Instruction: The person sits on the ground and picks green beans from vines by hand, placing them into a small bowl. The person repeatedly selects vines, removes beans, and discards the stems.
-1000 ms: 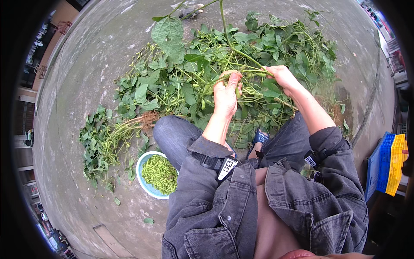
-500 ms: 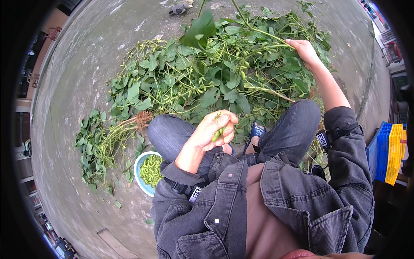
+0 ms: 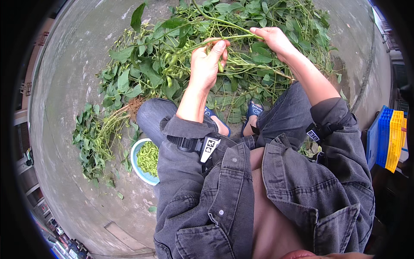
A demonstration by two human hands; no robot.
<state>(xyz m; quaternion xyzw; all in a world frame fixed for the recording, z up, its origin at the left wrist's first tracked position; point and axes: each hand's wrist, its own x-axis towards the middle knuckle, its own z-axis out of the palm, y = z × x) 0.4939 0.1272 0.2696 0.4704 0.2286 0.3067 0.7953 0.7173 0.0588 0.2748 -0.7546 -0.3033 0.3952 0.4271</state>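
My right hand (image 3: 276,42) is closed round the thick end of a green soybean stalk (image 3: 235,26), held above the heap of cut plants. Close to it on the left, my left hand (image 3: 206,64) is curled up against a side branch of that stalk. Soybean pods (image 3: 221,67) poke out below its fingers, and the palm side is partly hidden. More plump pods (image 3: 171,60) hang along the branch left of my left hand. Leaves on the stalk's far end reach toward the upper left.
A heap of soybean plants (image 3: 241,82) covers the ground ahead of my knees. To the left lies a smaller bundle of plants (image 3: 97,142) with roots. A pale blue basin (image 3: 135,160) of picked pods stands by my left leg. Blue and yellow crates (image 3: 388,138) stand at the right.
My left hand has moved up and away from my lap to the stalk, with pods in its fingers. My right hand has brought the stalk leftward and slightly farther up.
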